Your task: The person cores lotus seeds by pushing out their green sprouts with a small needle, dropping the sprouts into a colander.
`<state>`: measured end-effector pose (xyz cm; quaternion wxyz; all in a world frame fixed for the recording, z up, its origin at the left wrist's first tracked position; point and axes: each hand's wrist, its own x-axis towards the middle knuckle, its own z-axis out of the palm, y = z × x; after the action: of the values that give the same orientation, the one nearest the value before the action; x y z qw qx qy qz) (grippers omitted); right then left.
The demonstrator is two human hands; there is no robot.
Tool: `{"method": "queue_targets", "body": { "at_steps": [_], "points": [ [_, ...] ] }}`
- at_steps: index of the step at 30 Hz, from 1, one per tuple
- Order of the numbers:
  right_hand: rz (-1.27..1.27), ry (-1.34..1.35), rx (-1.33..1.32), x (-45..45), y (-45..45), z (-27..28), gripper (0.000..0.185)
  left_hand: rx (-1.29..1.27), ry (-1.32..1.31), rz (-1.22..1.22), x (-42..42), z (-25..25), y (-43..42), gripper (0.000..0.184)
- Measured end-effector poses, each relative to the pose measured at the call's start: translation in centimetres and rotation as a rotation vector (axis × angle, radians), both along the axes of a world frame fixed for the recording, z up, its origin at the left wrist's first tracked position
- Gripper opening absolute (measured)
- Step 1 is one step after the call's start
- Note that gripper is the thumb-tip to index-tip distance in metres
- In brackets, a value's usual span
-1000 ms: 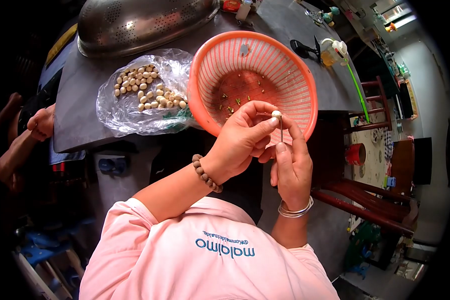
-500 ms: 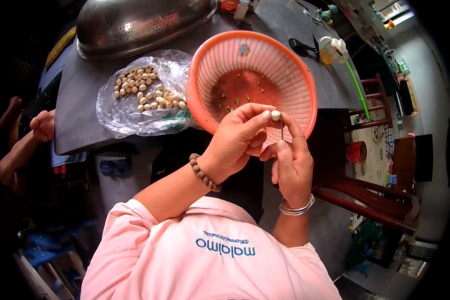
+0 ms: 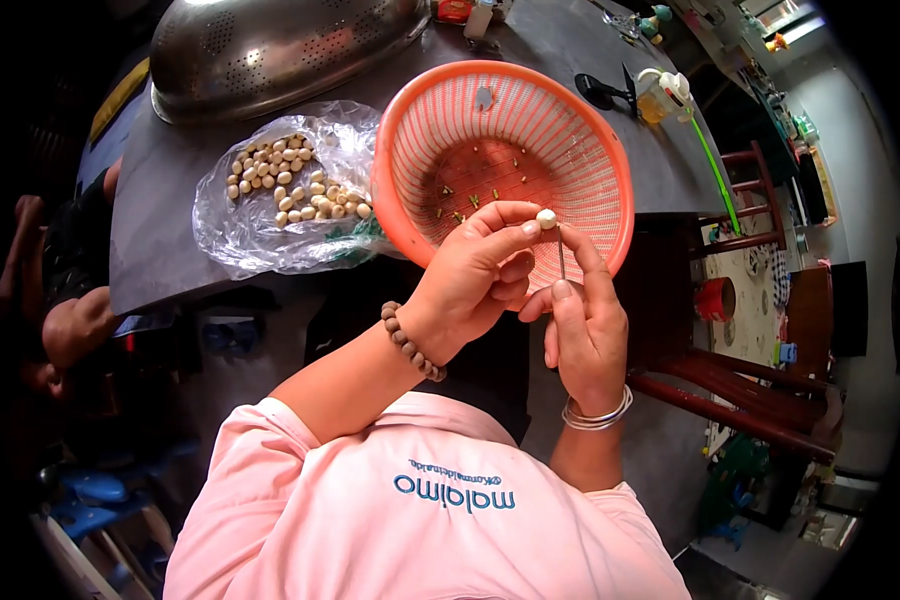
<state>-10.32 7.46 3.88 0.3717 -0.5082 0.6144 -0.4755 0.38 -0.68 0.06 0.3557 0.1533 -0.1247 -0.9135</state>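
Between the thumb and forefinger of my left hand is a pale, round lotus seed. My right hand pinches a thin metal pick that stands nearly upright, its tip close under the seed; whether it touches is hard to tell. Both hands are over the near rim of an orange-red plastic basket. A few small green and pale bits lie on the basket's floor. Left of it, several cream-coloured lotus seeds rest on a crumpled clear plastic bag.
An overturned perforated metal colander sits at the back left of the grey table. A jug of amber liquid and a black object stand at the back right. A wooden chair is to the right. Another person's arm and leg show at the left.
My left hand has moved the lotus seed slightly up and left, off the pick's tip or nearly so, and more of the pick shows. At the left, the other person's limbs have shifted.
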Motion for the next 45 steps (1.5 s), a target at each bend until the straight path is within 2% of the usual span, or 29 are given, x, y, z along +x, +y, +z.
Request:
{"method": "queue_targets", "body": {
  "at_steps": [20, 28, 37, 45],
  "points": [
    [-0.005, 0.029, 0.043, 0.3, -0.2, 0.2, 0.042, -0.015, 0.005, 0.039, -0.2, -0.4, -0.2, 0.008],
    [-0.005, 0.06, 0.047, 0.2, -0.2, 0.2, 0.043, -0.045, -0.017, 0.039, 0.0, -0.2, -0.3, 0.016],
    [0.028, 0.062, 0.049, 0.1, -0.1, 0.0, 0.043, -0.112, -0.116, 0.064, 0.3, 0.6, -0.3, 0.016],
    [0.016, 0.095, 0.065, 0.2, 0.0, 0.0, 0.042, -0.127, -0.088, 0.107, 0.1, 0.4, -0.3, 0.016]
  ]
}}
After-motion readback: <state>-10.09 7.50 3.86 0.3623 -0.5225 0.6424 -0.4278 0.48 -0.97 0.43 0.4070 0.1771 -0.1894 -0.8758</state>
